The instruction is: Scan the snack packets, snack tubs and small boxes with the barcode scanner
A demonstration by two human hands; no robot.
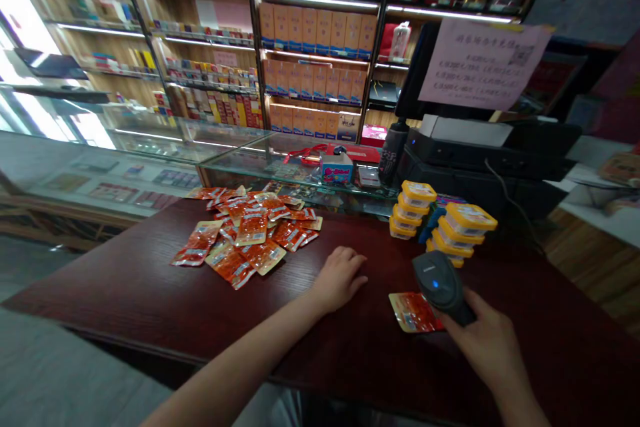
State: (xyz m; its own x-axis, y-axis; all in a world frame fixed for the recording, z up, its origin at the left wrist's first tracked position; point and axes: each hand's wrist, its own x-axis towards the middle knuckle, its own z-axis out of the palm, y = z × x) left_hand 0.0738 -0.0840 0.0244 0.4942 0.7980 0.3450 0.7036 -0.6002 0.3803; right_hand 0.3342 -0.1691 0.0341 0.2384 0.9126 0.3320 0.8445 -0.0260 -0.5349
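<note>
Surface, head view: a dark red-brown surface (pixel 200 330) fills the lower middle of the frame and carries all the small stuff.
Right hand: at the lower right, the right hand (pixel 493 340) is wrapped around the handle of a scanner (pixel 437 283), likely because that lets its front be aimed.
Scanner: its wide end is over the edge of the single packet; I can't tell if they touch.
Single packet: the orange packet (pixel 413 312) lies flat, right of the middle, maybe so it is easy to point at.
Left hand: near the middle, the left hand (pixel 340 280) is loose, fingers a bit bent, and looks empty. It sits between the pile and the single packet, perhaps to reach both.
Packet pile: left of the middle, a messy heap of packets (pixel 253 225), probably kept apart from the single one.
Yellow tubs: two stacks of tubs (pixel 460 233), right side, perhaps piled up to save room.
</note>
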